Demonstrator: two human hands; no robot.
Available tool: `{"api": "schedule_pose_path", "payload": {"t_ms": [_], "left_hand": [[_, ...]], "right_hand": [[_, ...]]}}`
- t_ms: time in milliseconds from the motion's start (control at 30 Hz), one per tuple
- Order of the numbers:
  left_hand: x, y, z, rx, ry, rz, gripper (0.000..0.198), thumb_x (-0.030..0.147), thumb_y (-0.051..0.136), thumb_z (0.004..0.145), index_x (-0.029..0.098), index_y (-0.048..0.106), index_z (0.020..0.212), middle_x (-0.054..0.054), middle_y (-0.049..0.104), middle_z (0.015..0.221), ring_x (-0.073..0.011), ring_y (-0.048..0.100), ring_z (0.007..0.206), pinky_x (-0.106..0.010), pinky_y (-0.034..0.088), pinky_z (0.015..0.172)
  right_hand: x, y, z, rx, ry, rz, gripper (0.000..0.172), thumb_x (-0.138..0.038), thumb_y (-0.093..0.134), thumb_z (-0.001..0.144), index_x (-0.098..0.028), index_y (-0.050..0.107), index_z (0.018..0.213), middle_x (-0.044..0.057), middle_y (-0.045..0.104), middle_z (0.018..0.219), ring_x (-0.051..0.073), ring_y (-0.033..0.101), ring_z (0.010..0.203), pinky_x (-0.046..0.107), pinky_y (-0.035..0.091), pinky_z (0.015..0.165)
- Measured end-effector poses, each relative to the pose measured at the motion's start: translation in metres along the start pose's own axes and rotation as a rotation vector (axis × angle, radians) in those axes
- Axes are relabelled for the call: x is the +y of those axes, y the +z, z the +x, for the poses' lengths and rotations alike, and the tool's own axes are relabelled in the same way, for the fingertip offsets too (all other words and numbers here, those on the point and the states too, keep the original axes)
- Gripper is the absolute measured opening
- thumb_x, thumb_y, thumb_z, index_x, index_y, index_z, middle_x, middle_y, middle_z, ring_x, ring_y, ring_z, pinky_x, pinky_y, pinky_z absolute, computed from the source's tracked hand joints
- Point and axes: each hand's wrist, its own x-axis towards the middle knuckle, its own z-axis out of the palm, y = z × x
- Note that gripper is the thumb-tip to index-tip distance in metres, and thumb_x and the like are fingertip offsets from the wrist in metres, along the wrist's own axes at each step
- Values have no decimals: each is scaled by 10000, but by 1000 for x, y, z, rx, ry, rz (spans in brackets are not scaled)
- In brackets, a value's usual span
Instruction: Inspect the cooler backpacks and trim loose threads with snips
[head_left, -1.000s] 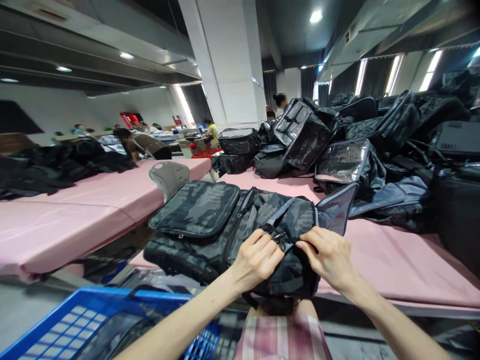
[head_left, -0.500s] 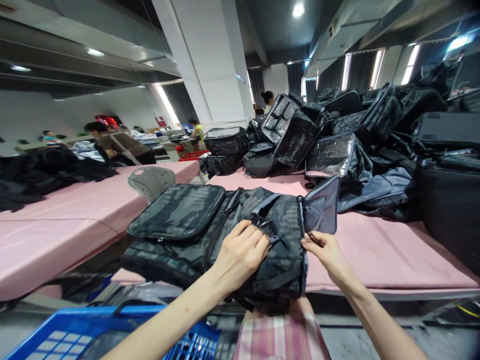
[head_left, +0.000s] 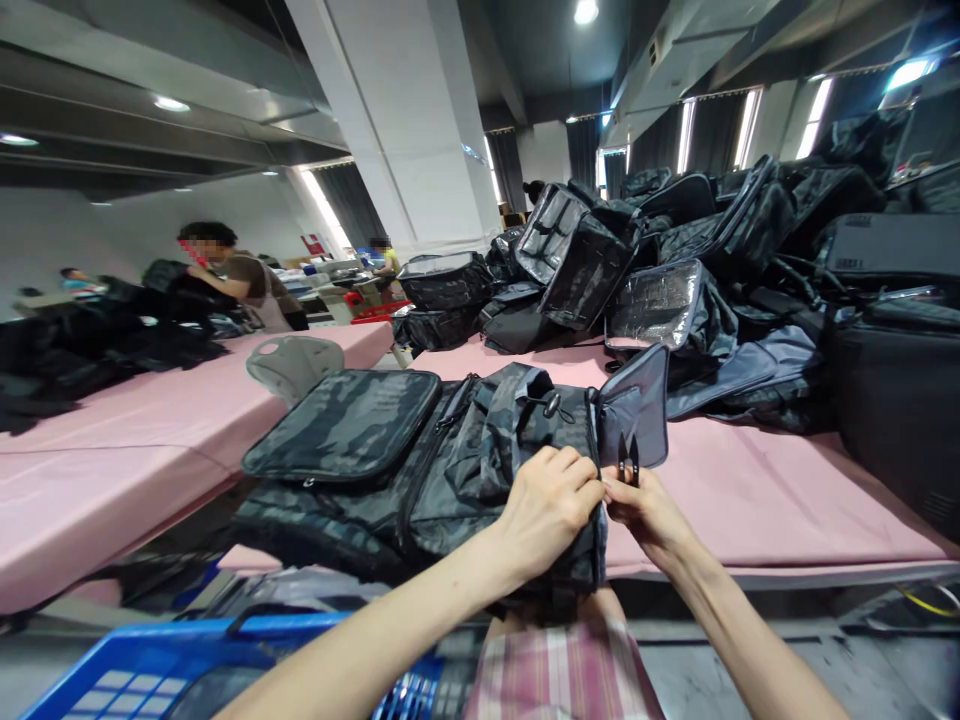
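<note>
A dark camouflage backpack lies on its side on the pink table in front of me, with a flat framed panel at its left end. At its right end a grey-lined flap stands open. My left hand is closed on the bag's fabric beside the right edge, its fingertips at the zip-lined rim. My right hand holds small black thread snips, blades pointing up, while its thumb and finger pinch at that same rim. A cord toggle rests on the bag above my left hand.
Behind the bag, a large heap of similar bags covers the back and right of the pink table. A blue plastic basket sits low at left, near a grey chair back. Another person stands beyond the left table.
My left hand has moved right and down from the cord toggle to the bag's rim. The snips now show upright in my right hand. The co-worker at left has straightened up.
</note>
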Motion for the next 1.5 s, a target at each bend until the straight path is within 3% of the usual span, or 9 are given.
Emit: {"api": "schedule_pose_path", "payload": {"t_ms": [200, 333, 433, 633, 733, 1000, 1133, 1300, 1500], "left_hand": [[-7, -41, 14, -302, 103, -439, 349, 204, 401, 901, 172, 557, 590, 36, 580, 593, -86, 530, 642, -225, 374, 726], [-53, -33, 39, -195, -78, 64, 106, 183, 531, 815, 143, 626, 840, -84, 649, 951, -213, 565, 940, -340, 383, 812], [-94, -17, 55, -185, -232, 384, 289, 14, 514, 723, 96, 608, 984, -178, 621, 1042, -287, 546, 1006, -424, 372, 842], [-158, -20, 73, -751, -527, -240, 143, 90, 634, 508, 168, 663, 624, 14, 580, 538, -133, 515, 555, -227, 379, 596], [-168, -14, 63, -641, -667, -599, 146, 98, 538, 496, 142, 649, 581, 45, 510, 480, -83, 401, 468, -191, 299, 481], [-148, 15, 37, -396, -833, -764, 256, 117, 432, 524, 97, 639, 675, 7, 523, 535, -91, 397, 474, -190, 299, 447], [-145, 14, 37, -356, -871, -806, 237, 93, 438, 527, 94, 634, 661, 1, 525, 536, -90, 407, 474, -192, 308, 454], [-141, 14, 37, -354, -893, -811, 242, 62, 442, 517, 87, 644, 648, 11, 508, 507, -81, 389, 454, -190, 292, 439], [-137, 12, 37, -349, -897, -801, 238, 87, 486, 545, 92, 688, 671, 24, 504, 473, -75, 357, 422, -197, 268, 417]], "right_hand": [[9, 0, 2, 43, 3, -3, 414, -439, 724, 600, -173, 406, 605, -84, 260, 536, 44, 153, 473, 228, 92, 455], [11, 4, -3, 81, -94, -138, 423, -492, 662, 654, -185, 375, 612, -80, 222, 552, 60, 150, 500, 229, 112, 462], [13, 12, -15, 80, -192, -327, 399, -516, 573, 735, -183, 382, 627, -59, 249, 584, 78, 197, 543, 230, 168, 492], [30, 20, -39, -18, -214, -490, 410, -527, 448, 813, -199, 293, 623, -41, 239, 626, 96, 235, 592, 232, 222, 536], [37, 15, -41, -16, -188, -501, 397, -525, 455, 807, -197, 314, 634, -35, 256, 637, 102, 252, 602, 232, 242, 546], [39, -8, -38, -63, -116, -605, 361, -455, 541, 757, -178, 398, 575, -33, 310, 595, 106, 312, 583, 231, 280, 539], [15, -10, -30, 29, -311, -804, 312, -405, 520, 789, -176, 501, 578, -17, 448, 580, 119, 429, 557, 229, 340, 525], [-41, 4, 10, 309, -660, -1280, 349, -409, 559, 794, -208, 550, 1079, 48, 633, 947, 190, 589, 829, 284, 425, 713], [-66, 16, 52, 176, -786, -1735, 167, -353, 563, 821, -212, 619, 891, 24, 643, 847, 178, 569, 773, 275, 362, 657]]}}
